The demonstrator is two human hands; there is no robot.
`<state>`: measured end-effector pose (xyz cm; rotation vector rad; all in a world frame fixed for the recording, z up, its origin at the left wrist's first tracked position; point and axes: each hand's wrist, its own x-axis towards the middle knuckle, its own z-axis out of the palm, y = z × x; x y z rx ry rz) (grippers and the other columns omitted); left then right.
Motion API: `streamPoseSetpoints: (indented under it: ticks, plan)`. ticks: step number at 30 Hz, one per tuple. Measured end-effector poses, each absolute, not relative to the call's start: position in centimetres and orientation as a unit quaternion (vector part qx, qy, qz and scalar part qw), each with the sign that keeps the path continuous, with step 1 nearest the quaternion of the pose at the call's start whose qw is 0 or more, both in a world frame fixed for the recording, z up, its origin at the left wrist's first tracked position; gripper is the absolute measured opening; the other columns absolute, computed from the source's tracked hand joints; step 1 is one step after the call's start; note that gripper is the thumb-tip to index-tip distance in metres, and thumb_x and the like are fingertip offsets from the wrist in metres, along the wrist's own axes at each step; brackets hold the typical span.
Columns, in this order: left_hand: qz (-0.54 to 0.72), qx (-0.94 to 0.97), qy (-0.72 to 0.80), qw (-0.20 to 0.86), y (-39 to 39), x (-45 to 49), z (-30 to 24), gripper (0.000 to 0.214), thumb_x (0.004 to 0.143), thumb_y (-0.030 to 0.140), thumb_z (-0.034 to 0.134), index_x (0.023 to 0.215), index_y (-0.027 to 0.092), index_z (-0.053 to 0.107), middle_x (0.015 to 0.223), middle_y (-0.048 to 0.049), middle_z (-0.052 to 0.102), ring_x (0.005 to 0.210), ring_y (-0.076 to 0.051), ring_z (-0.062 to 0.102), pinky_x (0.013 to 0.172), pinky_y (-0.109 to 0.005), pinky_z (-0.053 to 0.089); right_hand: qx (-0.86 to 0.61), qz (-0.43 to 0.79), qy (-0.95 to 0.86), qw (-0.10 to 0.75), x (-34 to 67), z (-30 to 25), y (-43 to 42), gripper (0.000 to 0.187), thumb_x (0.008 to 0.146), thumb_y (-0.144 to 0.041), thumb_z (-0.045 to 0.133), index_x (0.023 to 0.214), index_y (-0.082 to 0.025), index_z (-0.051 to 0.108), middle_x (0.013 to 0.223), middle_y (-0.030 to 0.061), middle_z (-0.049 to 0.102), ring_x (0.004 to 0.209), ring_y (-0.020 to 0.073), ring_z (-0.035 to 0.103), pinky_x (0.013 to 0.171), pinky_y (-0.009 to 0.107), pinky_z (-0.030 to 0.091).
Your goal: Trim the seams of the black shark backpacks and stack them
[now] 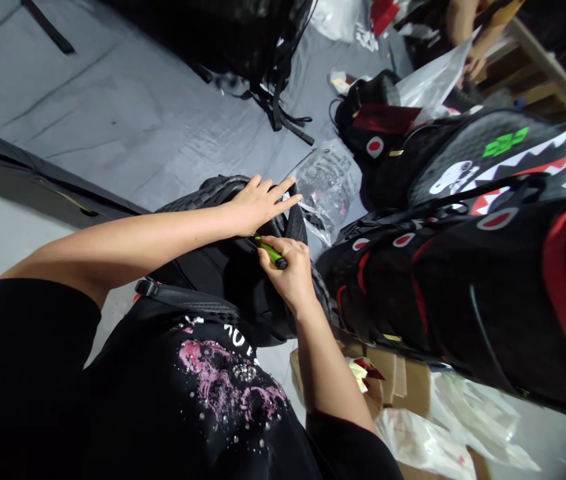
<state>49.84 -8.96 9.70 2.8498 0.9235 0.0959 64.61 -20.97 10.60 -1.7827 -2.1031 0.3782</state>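
Observation:
A black checkered backpack (227, 267) lies against my body at the table's edge. My left hand (261, 203) rests on its upper side, with the fingers stretched out and spread. In my right hand (290, 270) is a slim tool with a green-and-black handle (273, 255). The tool's tip points towards the bag just below my left palm and is hidden there, so its kind does not show. A padded strap (193, 297) of the backpack hangs towards my shirt. Just beyond my left fingertips lies a clear plastic bag (330, 183).
Black bags with red trim (413, 287) and a shark-mouth print stand close on my right. Another dark bag (223, 33) with loose straps sits farther back on the grey-covered table (163, 107). Cardboard (407, 383) and plastic lie below right. A co-worker's hands (473, 63) show at upper right.

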Motion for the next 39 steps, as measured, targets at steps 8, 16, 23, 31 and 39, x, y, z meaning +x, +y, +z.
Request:
streamPoseSetpoints:
  ticks: [8, 16, 23, 31, 39]
  plan:
    - [0.03, 0.954, 0.293, 0.058, -8.8, 49.7, 9.8, 0.093, 0.082, 0.018, 0.065, 0.162, 0.019, 0.016, 0.167, -0.0199, 0.014, 0.132, -0.039, 0.046, 0.109, -0.05, 0.031, -0.653, 0.13, -0.725, 0.173, 63.8, 10.7, -21.1, 0.018, 0.087, -0.029, 0.064, 0.103, -0.026, 0.073, 0.102, 0.0064, 0.079, 0.097, 0.0262, 0.071, 0.095, 0.047, 0.043]
    - [0.028, 0.954, 0.29, 0.066, -8.6, 49.7, 9.8, 0.091, 0.083, 0.017, 0.062, 0.162, 0.021, 0.017, 0.167, -0.0184, 0.016, 0.131, -0.039, 0.047, 0.109, -0.048, 0.03, -0.67, 0.115, -0.711, 0.179, 63.0, 10.5, -21.2, 0.019, 0.088, -0.031, 0.062, 0.103, -0.027, 0.074, 0.102, 0.0073, 0.078, 0.097, 0.0275, 0.07, 0.095, 0.048, 0.045]
    - [0.028, 0.955, 0.287, 0.063, -8.5, 49.8, 9.8, 0.088, 0.084, 0.016, 0.06, 0.161, 0.02, 0.019, 0.166, -0.0199, 0.018, 0.13, -0.039, 0.048, 0.108, -0.049, 0.032, -0.687, 0.116, -0.694, 0.182, 62.2, 10.4, -21.1, 0.019, 0.087, -0.029, 0.064, 0.103, -0.026, 0.074, 0.102, 0.0076, 0.079, 0.097, 0.0284, 0.071, 0.097, 0.05, 0.044]
    - [0.034, 0.955, 0.29, 0.058, -8.3, 49.8, 9.2, 0.092, 0.083, 0.021, 0.064, 0.162, 0.022, 0.015, 0.166, -0.0174, 0.019, 0.128, -0.037, 0.049, 0.108, -0.046, 0.032, -0.682, 0.148, -0.682, 0.218, 62.2, 10.0, -21.3, 0.022, 0.087, -0.028, 0.061, 0.105, -0.025, 0.073, 0.104, 0.0076, 0.078, 0.099, 0.0278, 0.072, 0.097, 0.048, 0.049]
    - [0.034, 0.955, 0.286, 0.075, -8.4, 49.6, 9.3, 0.095, 0.081, 0.018, 0.065, 0.162, 0.021, 0.014, 0.167, -0.0183, 0.018, 0.131, -0.037, 0.046, 0.111, -0.048, 0.029, -0.708, 0.136, -0.663, 0.201, 63.2, 10.7, -21.8, 0.019, 0.085, -0.027, 0.065, 0.101, -0.027, 0.074, 0.1, 0.0056, 0.079, 0.099, 0.0288, 0.07, 0.1, 0.052, 0.045]
